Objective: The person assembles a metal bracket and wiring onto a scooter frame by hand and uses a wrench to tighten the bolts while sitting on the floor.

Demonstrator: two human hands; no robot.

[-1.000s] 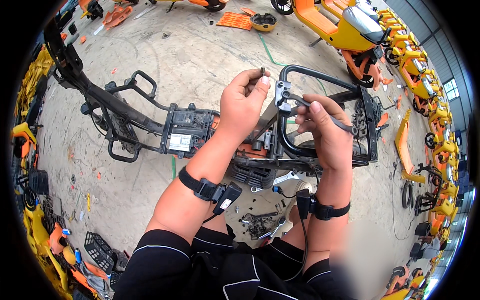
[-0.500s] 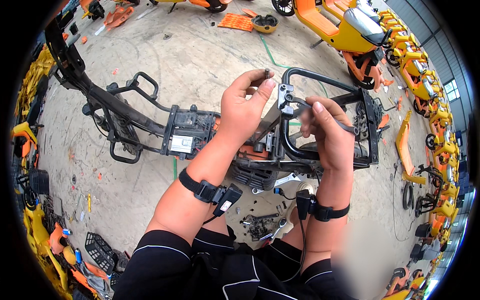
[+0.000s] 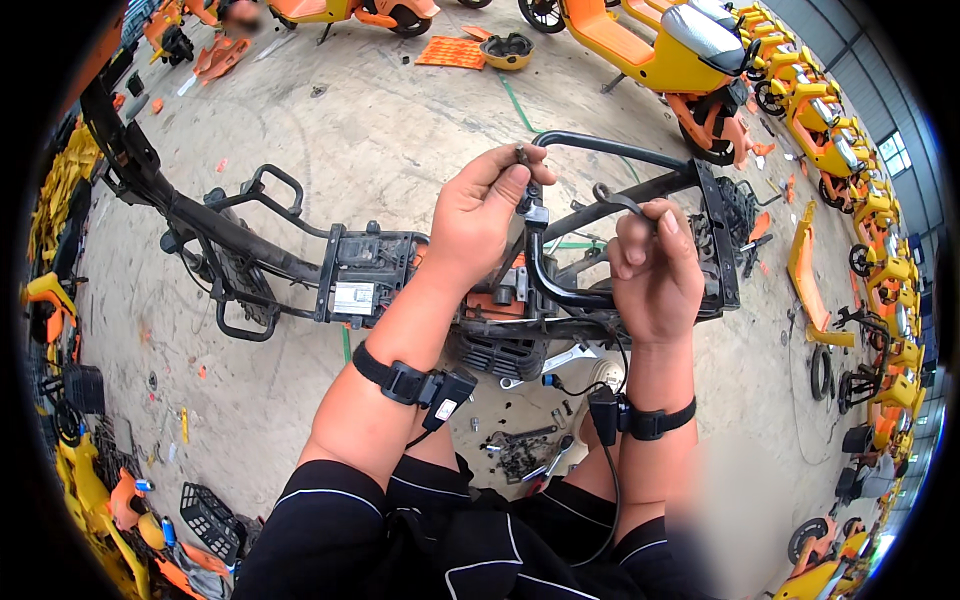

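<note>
The left hand [image 3: 474, 222] pinches a small metal piece [image 3: 521, 154] at its 1 o'clock and the right [image 3: 660, 264] curls round a wrench [image 3: 622, 203] pointing toward 11, so best steady both beside the black frame [image 3: 565, 298], above littered concrete floor [image 3: 300, 140], a yellow scooter [image 3: 675, 65] at 1 and grey wall [image 3: 860, 70] at 2.

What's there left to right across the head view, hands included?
Black grid crate, white-topped unit, left hand pinching a small dark part, right hand holding a ring-ended tool, long yellow-orange panel.
</note>
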